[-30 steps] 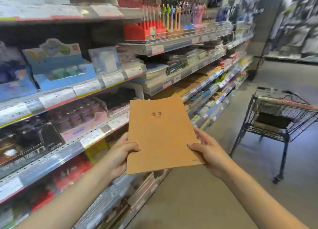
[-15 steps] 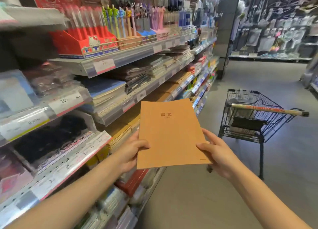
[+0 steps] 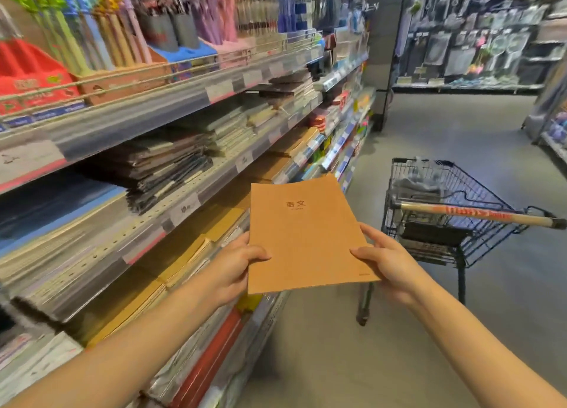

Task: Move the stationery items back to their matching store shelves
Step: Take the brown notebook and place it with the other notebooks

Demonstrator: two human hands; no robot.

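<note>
Head view:
Notebook: a brown kraft notebook (image 3: 306, 236) sits at the centre of the frame, cover up, tilted slightly, with two dark printed characters near its top.
Left hand: the left hand (image 3: 233, 269) has its grip closed on the notebook's lower left edge, thumb on the cover, fingers hidden beneath.
Right hand: the right hand (image 3: 389, 263) grasps the lower right edge the same way, thumb lying on the cover near the corner.
Notebook edges: the top edge reaches over the shelf fronts; the bottom edge hangs above the floor (image 3: 429, 331), just off the shelf line.
Shelves: the shelving (image 3: 184, 190) fills the left half of the frame, its price-strip edges running diagonally toward the upper centre. A row of similar brown notebooks (image 3: 190, 254) lies on the tier just left of the left hand; darker stacks (image 3: 159, 162) sit one tier above; pens (image 3: 122, 30) stand along the top tier in the upper left.
Cart: a wire shopping cart (image 3: 445, 217) stands at the right, near the right hand but apart, its handle pointing to the right edge.
Open room: bare floor spreads at lower centre and beyond the cart toward the far display wall (image 3: 475, 45) in the upper right.
</note>
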